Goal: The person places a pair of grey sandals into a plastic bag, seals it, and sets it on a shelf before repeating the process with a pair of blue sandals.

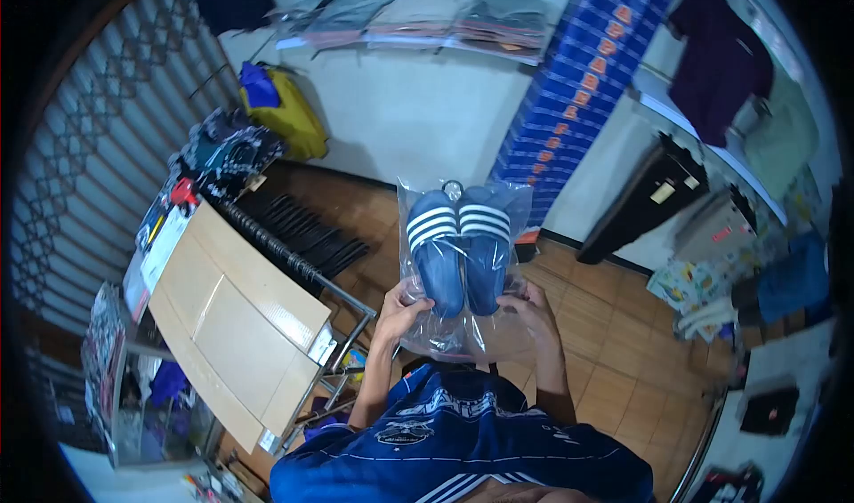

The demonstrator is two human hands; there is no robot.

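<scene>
A pair of navy slide sandals (pixel 442 263) with white stripes lies side by side inside a clear plastic bag (pixel 445 336). My left hand (pixel 403 312) grips the bag's lower left side, its thumb over the plastic near one heel. On the other side, my right hand (pixel 532 310) pinches the bag near the other heel. Both hold it up in front of my chest, toes pointing away from me. A small dark ring-like piece (pixel 453 189) shows between the toe ends. The fingers behind the bag are partly hidden.
A flattened cardboard sheet (pixel 240 312) rests on a metal rack (pixel 356 325) at left, beside black hangers (pixel 302 232). Folded clothes (pixel 427 18) fill the back wall shelf. A tall blue patterned column (pixel 574 103) stands behind. Trousers (pixel 645 196) hang at right above the tiled floor (pixel 614 352).
</scene>
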